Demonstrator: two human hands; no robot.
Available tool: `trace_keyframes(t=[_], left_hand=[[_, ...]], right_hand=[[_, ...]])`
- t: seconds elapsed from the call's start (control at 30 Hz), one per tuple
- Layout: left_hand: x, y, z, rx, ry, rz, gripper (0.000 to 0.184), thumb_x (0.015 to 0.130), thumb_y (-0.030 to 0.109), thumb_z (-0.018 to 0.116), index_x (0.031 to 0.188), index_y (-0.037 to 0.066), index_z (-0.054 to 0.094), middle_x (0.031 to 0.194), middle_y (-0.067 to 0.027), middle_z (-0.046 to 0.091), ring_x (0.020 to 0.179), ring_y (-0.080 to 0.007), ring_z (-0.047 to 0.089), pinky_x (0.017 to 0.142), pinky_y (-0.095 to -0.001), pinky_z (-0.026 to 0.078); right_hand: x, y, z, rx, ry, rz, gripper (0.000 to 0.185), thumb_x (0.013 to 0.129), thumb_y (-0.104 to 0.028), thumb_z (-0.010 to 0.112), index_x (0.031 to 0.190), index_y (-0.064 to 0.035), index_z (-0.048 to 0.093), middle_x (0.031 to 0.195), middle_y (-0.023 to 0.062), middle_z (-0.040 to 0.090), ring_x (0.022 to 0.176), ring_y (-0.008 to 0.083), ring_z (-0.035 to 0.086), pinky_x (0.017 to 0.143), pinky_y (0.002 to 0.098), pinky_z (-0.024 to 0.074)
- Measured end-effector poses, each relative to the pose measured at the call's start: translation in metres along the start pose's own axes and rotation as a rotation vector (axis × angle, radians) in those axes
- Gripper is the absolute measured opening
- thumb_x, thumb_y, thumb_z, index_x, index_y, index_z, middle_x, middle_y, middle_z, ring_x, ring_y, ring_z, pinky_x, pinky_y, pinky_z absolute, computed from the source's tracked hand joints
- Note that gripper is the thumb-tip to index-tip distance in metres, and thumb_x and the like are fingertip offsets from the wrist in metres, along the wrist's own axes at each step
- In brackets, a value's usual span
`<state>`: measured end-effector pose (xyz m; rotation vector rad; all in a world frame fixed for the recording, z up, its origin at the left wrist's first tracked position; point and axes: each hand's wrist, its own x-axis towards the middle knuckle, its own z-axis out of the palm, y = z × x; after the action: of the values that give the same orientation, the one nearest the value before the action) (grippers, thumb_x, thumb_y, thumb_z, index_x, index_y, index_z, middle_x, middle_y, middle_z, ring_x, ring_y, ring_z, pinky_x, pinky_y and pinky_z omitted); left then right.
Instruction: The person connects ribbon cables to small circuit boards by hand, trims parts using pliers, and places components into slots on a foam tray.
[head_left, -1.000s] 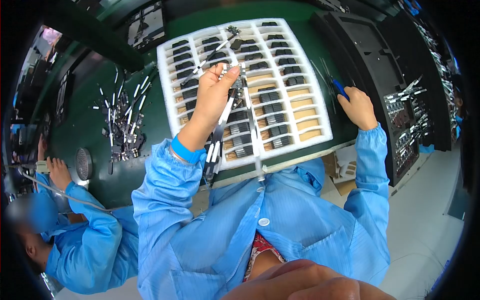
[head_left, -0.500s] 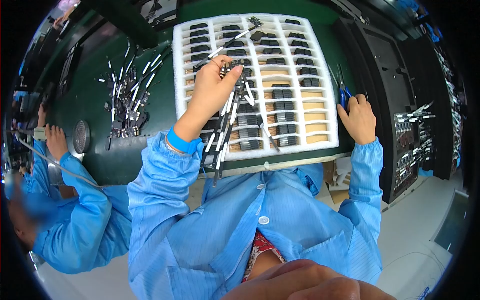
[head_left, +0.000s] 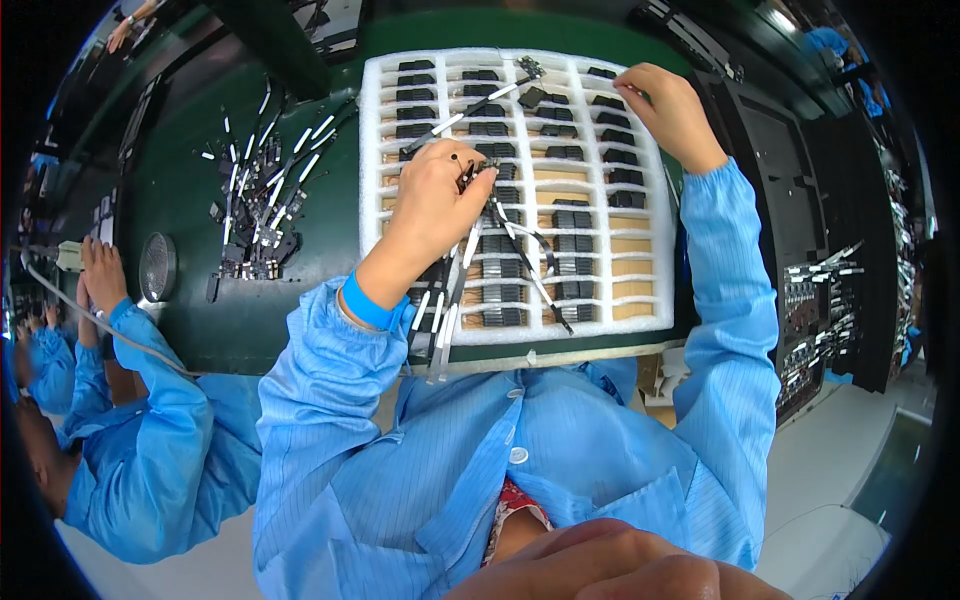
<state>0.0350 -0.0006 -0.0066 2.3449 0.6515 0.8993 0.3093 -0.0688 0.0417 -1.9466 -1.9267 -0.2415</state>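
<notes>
My left hand is closed around a bunch of thin black-and-white flat strip cables with small dark ends. Their tails hang over the near left part of the white foam tray. In the tray's slots stand rows of small black parts. My right hand is over the far right corner of the tray, thumb and fingertips drawn together; anything between them is too small to make out. A single strip cable with a dark end lies across the slots beyond my left hand.
A loose pile of similar cables lies on the green table at left, beside a round metal dish. A co-worker's hand rests near a grey cord at far left. Black racks holding parts stand at right.
My right hand has left the blue-handled pliers at the tray's right side and moved up to its far right corner. My left hand keeps the cable bunch, whose tails have swung slightly.
</notes>
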Motion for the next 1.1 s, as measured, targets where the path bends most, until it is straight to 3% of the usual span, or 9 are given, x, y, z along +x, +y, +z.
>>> trace_keyframes(t=[0.17, 0.27, 0.37, 0.47, 0.63, 0.87, 0.9, 1.0, 1.1], left_hand=[[0.001, 0.002, -0.004, -0.064, -0.049, -0.117, 0.018, 0.074, 0.014, 0.059, 0.088, 0.003, 0.061, 0.082, -0.0135, 0.059, 0.074, -0.0251, 0.057, 0.065, -0.0302, 0.044], [0.002, 0.002, -0.003, -0.178, -0.019, -0.215, 0.016, 0.068, 0.013, 0.061, 0.081, 0.003, 0.063, 0.079, -0.0124, 0.061, 0.077, -0.0275, 0.057, 0.069, -0.0359, 0.044], [0.001, -0.006, -0.003, -0.28, -0.002, -0.192, 0.015, 0.069, 0.005, 0.064, 0.083, 0.001, 0.062, 0.086, -0.0099, 0.06, 0.078, -0.0163, 0.057, 0.068, -0.0254, 0.043], [0.001, -0.011, -0.005, -0.507, -0.002, -0.267, 0.012, 0.069, 0.004, 0.065, 0.08, 0.0, 0.062, 0.089, -0.0089, 0.06, 0.081, -0.0138, 0.055, 0.07, -0.0245, 0.043], [0.004, -0.005, -0.015, -0.669, -0.047, -0.463, 0.026, 0.064, 0.002, 0.067, 0.089, 0.002, 0.06, 0.075, -0.0043, 0.062, 0.07, -0.0084, 0.055, 0.062, -0.0219, 0.042], [0.003, -0.006, -0.015, -0.443, -0.098, -0.354, 0.012, 0.067, 0.006, 0.064, 0.077, 0.001, 0.062, 0.075, -0.0064, 0.062, 0.071, -0.0132, 0.058, 0.064, -0.025, 0.044], [0.003, -0.011, -0.014, -0.423, -0.072, -0.264, 0.013, 0.068, 0.008, 0.064, 0.079, 0.001, 0.062, 0.075, -0.0075, 0.062, 0.071, -0.0146, 0.058, 0.065, -0.0259, 0.044], [0.004, -0.011, -0.019, -0.474, -0.118, -0.279, 0.011, 0.071, 0.005, 0.064, 0.081, 0.0, 0.062, 0.079, -0.0043, 0.062, 0.073, -0.0105, 0.055, 0.068, -0.0224, 0.044], [0.006, -0.009, -0.025, -0.56, -0.164, -0.278, 0.017, 0.071, 0.004, 0.064, 0.088, 0.0, 0.062, 0.079, -0.0052, 0.063, 0.074, -0.0095, 0.057, 0.066, -0.0215, 0.045]], right_hand=[[0.035, 0.025, 0.031, -0.105, -0.059, -0.013, 0.015, 0.076, -0.011, 0.053, 0.085, -0.0041, 0.062, 0.089, 0.0106, 0.06, 0.085, 0.0282, 0.056, 0.076, 0.0367, 0.0441], [0.043, 0.038, 0.04, -0.167, -0.182, 0.12, 0.016, 0.075, -0.008, 0.052, 0.085, 0.0007, 0.06, 0.088, 0.0138, 0.059, 0.082, 0.0299, 0.056, 0.074, 0.0352, 0.0436], [0.049, 0.045, 0.041, -0.129, -0.181, 0.055, 0.016, 0.075, -0.008, 0.052, 0.086, 0.0002, 0.06, 0.088, 0.0144, 0.059, 0.082, 0.03, 0.056, 0.074, 0.0344, 0.0439], [0.053, 0.044, 0.04, -0.101, -0.251, 0.066, 0.015, 0.074, -0.007, 0.053, 0.086, 0.0, 0.06, 0.087, 0.0147, 0.059, 0.081, 0.0302, 0.056, 0.073, 0.0347, 0.0439], [0.057, 0.053, 0.041, -0.16, -0.346, 0.005, 0.017, 0.073, -0.012, 0.055, 0.087, -0.0054, 0.063, 0.086, 0.0131, 0.06, 0.083, 0.0287, 0.057, 0.073, 0.0358, 0.0447], [0.058, 0.048, 0.043, -0.236, -0.406, -0.062, 0.018, 0.073, -0.008, 0.054, 0.088, -0.0018, 0.061, 0.086, 0.0134, 0.058, 0.083, 0.0298, 0.055, 0.073, 0.0356, 0.0435], [0.058, 0.047, 0.044, -0.263, -0.411, -0.074, 0.018, 0.073, -0.008, 0.053, 0.088, -0.0019, 0.061, 0.086, 0.0133, 0.058, 0.084, 0.0298, 0.054, 0.074, 0.0358, 0.0435], [0.057, 0.043, 0.047, -0.301, -0.415, -0.005, 0.018, 0.073, -0.008, 0.053, 0.088, -0.0019, 0.06, 0.087, 0.0134, 0.058, 0.084, 0.0297, 0.054, 0.074, 0.0362, 0.0434], [0.055, 0.052, 0.048, -0.266, -0.345, -0.122, 0.016, 0.073, -0.008, 0.053, 0.086, -0.0015, 0.06, 0.087, 0.014, 0.058, 0.084, 0.0304, 0.055, 0.073, 0.0367, 0.0433]])
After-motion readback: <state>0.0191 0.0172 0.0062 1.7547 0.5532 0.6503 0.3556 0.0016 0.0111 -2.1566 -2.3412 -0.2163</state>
